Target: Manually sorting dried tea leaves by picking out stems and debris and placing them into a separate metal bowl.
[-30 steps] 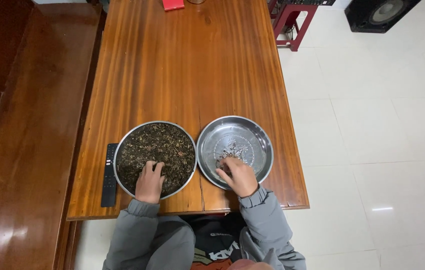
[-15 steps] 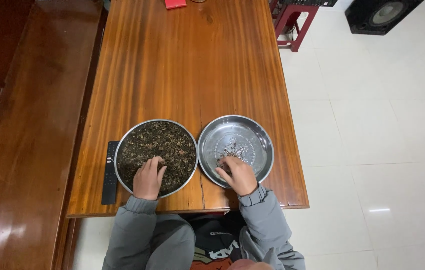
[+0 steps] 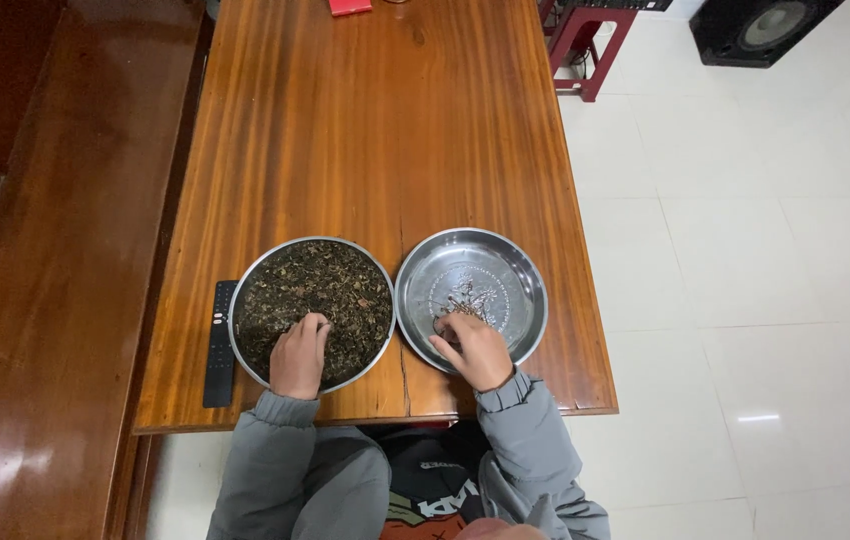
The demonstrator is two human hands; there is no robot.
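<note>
Two round metal pans touching side by side at the tabletop's [image 3: 375, 130] near edge.
Black remote [image 3: 219, 343] lies at 9 o'clock of the leaf-filled pan [image 3: 311, 312]. Left hand [image 3: 299, 356] rests curled, fingers in the leaves; right hand [image 3: 474, 347] pinches bits in the steel pan [image 3: 472, 297].

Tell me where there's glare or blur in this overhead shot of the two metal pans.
Head view: sharp overall, no motion blur on the left hand or right hand; soft glare on the near-empty steel pan, a bright reflection on the white floor tiles, sheen along the wooden table; the leaf-filled pan looks matte.
</note>
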